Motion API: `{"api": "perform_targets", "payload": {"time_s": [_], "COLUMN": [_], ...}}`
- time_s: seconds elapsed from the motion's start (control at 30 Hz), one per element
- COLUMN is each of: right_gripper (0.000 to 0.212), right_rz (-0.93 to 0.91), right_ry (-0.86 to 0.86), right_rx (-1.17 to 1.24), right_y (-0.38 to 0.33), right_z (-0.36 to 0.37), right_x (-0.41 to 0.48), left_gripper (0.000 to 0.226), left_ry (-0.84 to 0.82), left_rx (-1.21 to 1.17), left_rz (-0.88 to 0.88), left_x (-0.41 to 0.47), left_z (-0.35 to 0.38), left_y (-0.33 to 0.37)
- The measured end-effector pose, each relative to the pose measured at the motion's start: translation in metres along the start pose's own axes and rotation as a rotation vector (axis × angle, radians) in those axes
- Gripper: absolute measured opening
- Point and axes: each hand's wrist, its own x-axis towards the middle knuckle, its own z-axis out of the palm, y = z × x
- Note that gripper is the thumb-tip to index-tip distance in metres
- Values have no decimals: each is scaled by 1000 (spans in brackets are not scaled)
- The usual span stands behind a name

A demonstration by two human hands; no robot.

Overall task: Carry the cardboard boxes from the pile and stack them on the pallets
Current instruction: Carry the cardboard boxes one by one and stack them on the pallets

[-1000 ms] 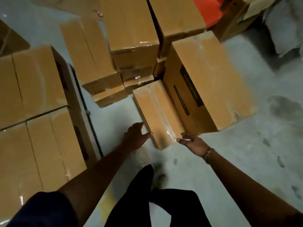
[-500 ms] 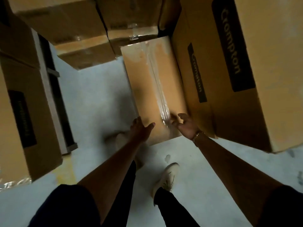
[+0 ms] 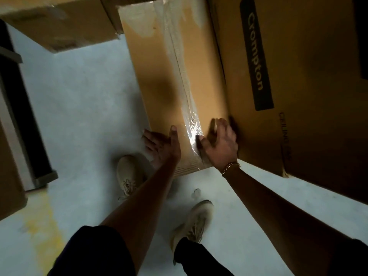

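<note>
Left hand (image 3: 162, 149) spread flat on sealed long box (image 3: 171, 76), right hand (image 3: 220, 145) grip blurred

can't tell the grip of the right hand (image 3: 221, 144) at the near corner of the taped box (image 3: 175, 66), smeared by motion. far end cropped at the top edge. can't read the small print (image 3: 283, 134) on the crompton box (image 3: 310, 124) alongside.

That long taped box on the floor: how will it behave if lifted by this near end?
The long box, flat-faced and uncreased, probably lifts stiffly as one piece. Held at one end only, its length would likely make the far end drag or swing. The glossy tape by the right hand may be slippery.
</note>
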Motion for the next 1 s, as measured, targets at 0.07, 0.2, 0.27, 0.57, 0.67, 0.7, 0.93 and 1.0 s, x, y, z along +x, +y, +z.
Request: {"api": "perform_targets", "payload": {"time_s": [0.07, 0.2, 0.27, 0.57, 0.67, 0.7, 0.93, 1.0], "right_gripper": [87, 97, 101, 113, 112, 111, 94, 93], "right_rz": [30, 140, 147, 127, 86, 81, 122, 135], "right_ry": [12, -7, -21, -79, -128, -134, 88, 83], "right_rx": [5, 52, 76, 27, 0, -7, 14, 60], "right_y": [2, 3, -1, -31, -44, -44, -12, -7], "right_z": [-1, -1, 1, 28, 37, 38, 11, 8], "right_x": [0, 7, 9, -1, -6, -7, 19, 29], "left_gripper": [106, 107, 106, 94, 93, 94, 109, 104], "left_ry": [-5, -32, -50, -97, -77, -86, -182, -206], "left_rx": [0, -13, -15, 112, 127, 134, 41, 3], "left_rz": [-14, -12, 25, 220, 219, 231, 121, 79], "left_x": [2, 5, 7, 38, 49, 52, 58, 58], "left_z": [-2, -4, -5, -34, -50, -55, -68, -70], "left_y": [0, -1, -3, 19, 20, 19, 5, -2]}}
